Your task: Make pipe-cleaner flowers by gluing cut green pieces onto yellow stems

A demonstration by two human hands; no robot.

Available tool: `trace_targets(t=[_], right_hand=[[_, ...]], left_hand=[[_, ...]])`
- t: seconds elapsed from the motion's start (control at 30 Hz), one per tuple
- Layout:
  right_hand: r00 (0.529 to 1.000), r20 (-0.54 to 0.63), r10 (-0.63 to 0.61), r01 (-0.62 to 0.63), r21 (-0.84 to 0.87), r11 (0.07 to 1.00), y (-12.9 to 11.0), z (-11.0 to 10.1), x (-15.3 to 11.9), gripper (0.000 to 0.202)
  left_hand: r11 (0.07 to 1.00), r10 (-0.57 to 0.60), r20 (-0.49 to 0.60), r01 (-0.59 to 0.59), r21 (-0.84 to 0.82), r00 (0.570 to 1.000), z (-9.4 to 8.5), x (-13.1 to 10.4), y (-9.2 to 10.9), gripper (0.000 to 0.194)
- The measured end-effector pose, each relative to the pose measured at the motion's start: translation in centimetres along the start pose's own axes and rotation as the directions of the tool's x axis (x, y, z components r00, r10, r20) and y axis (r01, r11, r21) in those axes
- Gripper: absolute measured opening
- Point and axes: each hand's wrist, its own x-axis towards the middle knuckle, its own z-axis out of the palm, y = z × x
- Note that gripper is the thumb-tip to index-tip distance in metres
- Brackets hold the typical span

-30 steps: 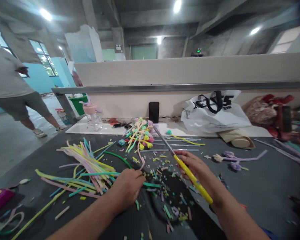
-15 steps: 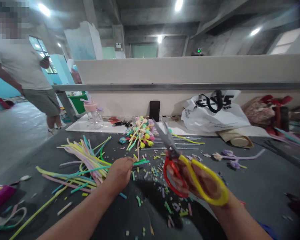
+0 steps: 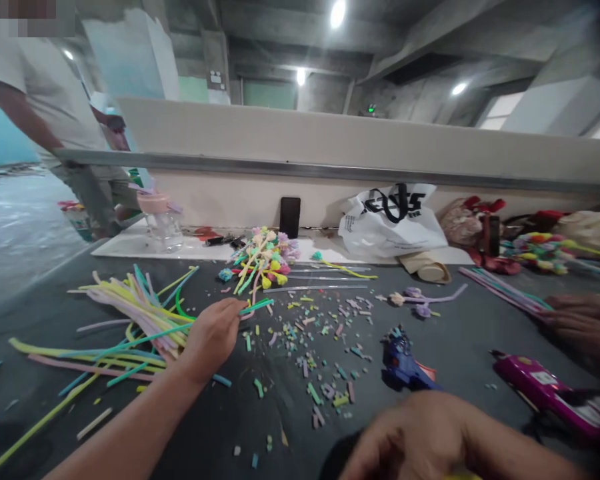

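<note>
My left hand [image 3: 217, 333] is closed around a few pipe cleaners, and their green and teal ends [image 3: 260, 305] stick out past its fingertips. Under and left of that hand spreads a loose pile of pipe cleaners [image 3: 145, 310] in yellow, pink, lilac and teal. My right hand [image 3: 420, 433], blurred and curled, is low at the bottom edge. Only a sliver of the scissors' yellow handle [image 3: 463, 476] shows beneath it; the blades are out of sight. Short cut bits [image 3: 305, 340] lie scattered between my hands. Behind them is a bunch of pipe-cleaner flowers [image 3: 267, 257].
A blue glue gun [image 3: 405, 360] and a magenta tool [image 3: 545, 393] lie to the right. Another person's hands [image 3: 585, 327] hold pipe cleaners at the right edge. A phone [image 3: 290, 217], jar [image 3: 160, 223] and white bag [image 3: 393, 223] stand along the back. Someone stands at left.
My right hand has dropped down to the bottom edge, taking the scissors almost out of view. The view has turned right, showing more of the other person's hands. My left hand keeps its hold.
</note>
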Motion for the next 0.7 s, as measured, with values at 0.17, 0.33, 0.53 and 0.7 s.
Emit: trace_targets(t=[0.17,0.33,0.53,0.7], right_hand=[[0.911,-0.404,-0.08,0.137,0.112,0.984,-2.2,-1.3,-3.3,0.018],[0.826,-0.538,-0.171,0.294,0.151,0.944,-1.7,-0.4,-3.0,0.02],[0.882,-0.469,-0.05,0.15,0.179,0.972,0.1,-0.8,-4.6,0.022],[0.745,-0.531,-0.403,0.587,0.235,0.775,0.6,-0.6,-2.8,0.027]], left_hand=[[0.999,0.03,-0.048,-0.029,0.031,0.998,-0.2,0.1,0.0,0.027],[0.999,0.03,-0.058,-0.029,0.014,0.998,-0.5,0.2,0.1,0.023],[0.999,0.04,-0.046,-0.041,-0.024,0.998,-0.4,0.3,0.4,0.023],[0.996,-0.055,-0.161,0.043,-0.08,0.985,-0.8,0.4,0.3,0.024]])
